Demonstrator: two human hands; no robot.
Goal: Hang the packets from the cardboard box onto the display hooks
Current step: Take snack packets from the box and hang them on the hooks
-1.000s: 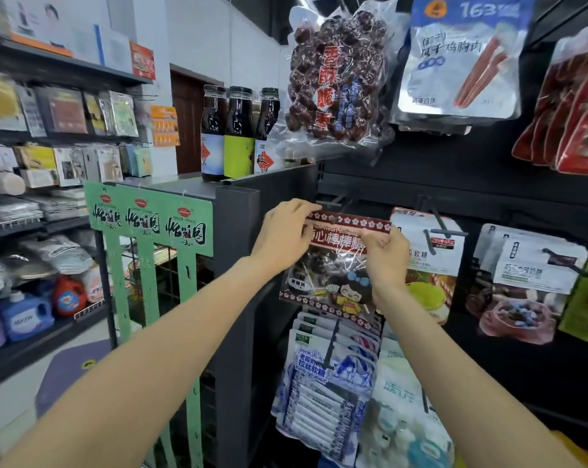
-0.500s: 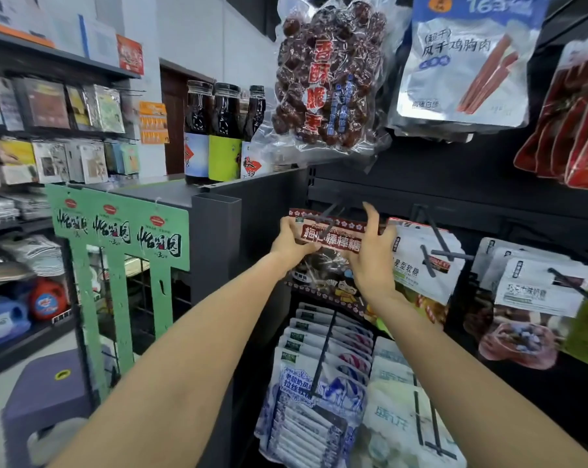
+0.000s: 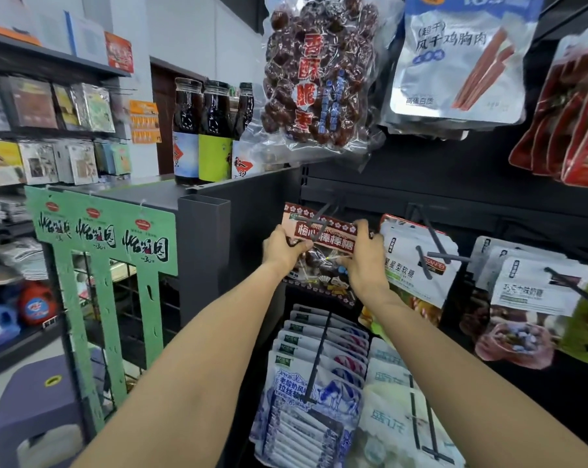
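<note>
A lollipop packet (image 3: 323, 236) with a dark red header and a cartoon figure sits on a black display hook (image 3: 321, 214) at the left end of the dark rack. The hook's prongs pass through the packet's header. My left hand (image 3: 282, 248) grips the packet's left edge. My right hand (image 3: 365, 255) holds its right side, fingers over the header. The packet's lower half is partly hidden behind both hands. The cardboard box is out of view.
White soft-candy packets (image 3: 417, 261) hang just right of the packet, and blue-white packets (image 3: 309, 383) hang below. A bag of red dates (image 3: 316, 76) hangs overhead. A green cardboard stand (image 3: 106, 241) and a purple stool (image 3: 39, 403) stand to the left.
Both hands pushed the lollipop packet back along the hook toward the rack. The camera moved closer and tilted slightly downward.
</note>
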